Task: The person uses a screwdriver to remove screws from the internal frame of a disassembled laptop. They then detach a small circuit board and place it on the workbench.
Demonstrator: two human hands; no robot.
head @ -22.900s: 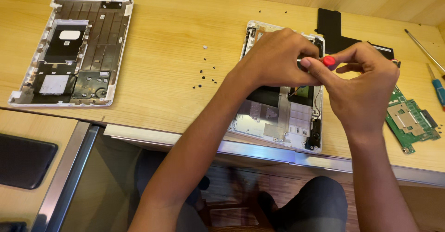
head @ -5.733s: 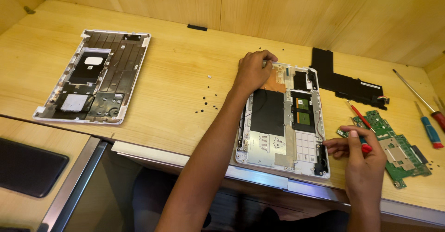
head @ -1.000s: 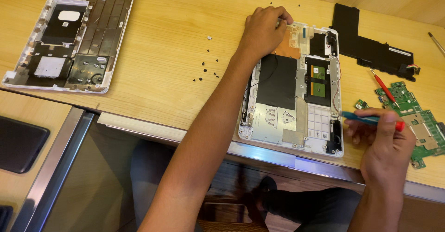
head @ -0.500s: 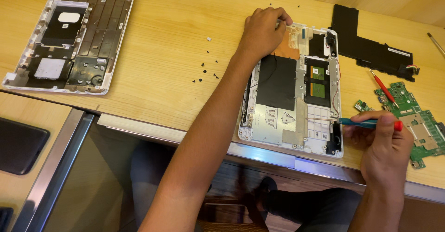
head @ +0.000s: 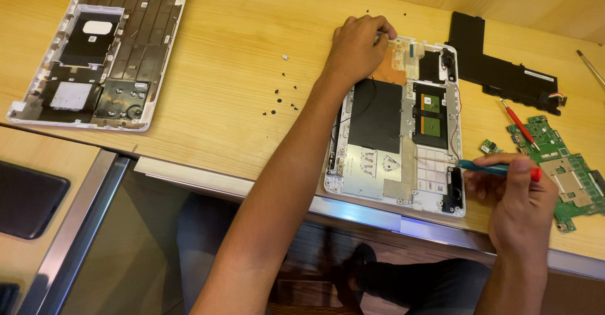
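Observation:
An opened white laptop base (head: 396, 186) lies on the wooden table (head: 239, 69), its black pads and small green boards exposed. My left hand (head: 355, 47) rests with curled fingers on the base's far left corner, beside a copper-coloured patch (head: 392, 69). My right hand (head: 520, 195) grips a teal-shafted screwdriver with a red end (head: 488, 167). Its tip points at the base's right edge near the black speaker (head: 454, 189).
A white bottom cover (head: 94, 57) lies inside-up at the far left. Several loose black screws (head: 280, 97) dot the table between the two shells. A black battery (head: 498, 72), a green circuit board (head: 564, 173), a red screwdriver (head: 518, 123) and a dark tablet (head: 28, 195) lie around.
My right hand with the teal screwdriver has edged left, bringing the tip up to the base's right edge. My left hand has stayed on the far corner.

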